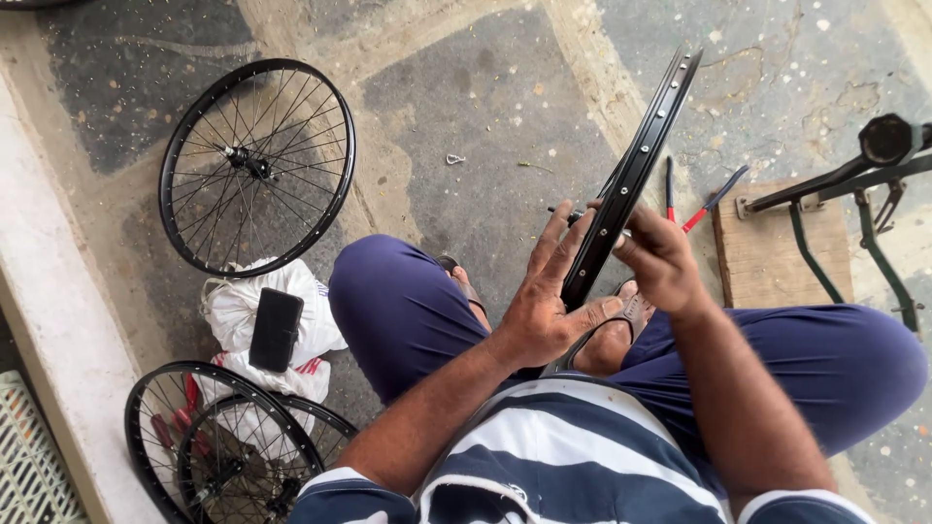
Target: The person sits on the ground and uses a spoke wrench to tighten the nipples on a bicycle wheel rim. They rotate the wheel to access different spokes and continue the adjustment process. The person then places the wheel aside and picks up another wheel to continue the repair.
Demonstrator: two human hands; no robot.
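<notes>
Head view: bare black rim [636, 165] stands edge-on at frame centre, tilting toward upper right. Left hand [549, 306] flat against its left face, fingers spread; right hand [660, 257] pinches its right edge. Spoked wheel [257, 165] upper left, open floor [495, 107] between. Wooden board [762, 257] just right.

**Soft daylight, sharp centre**

Even, diffuse daylight fills the scene — bright, without glare. Shadows stay faint and soft-edged under the spoked wheel [257, 167] on the concrete floor [485, 107]. Focus is crisp mid-frame — the wide lens bends lines near the edges.
</notes>
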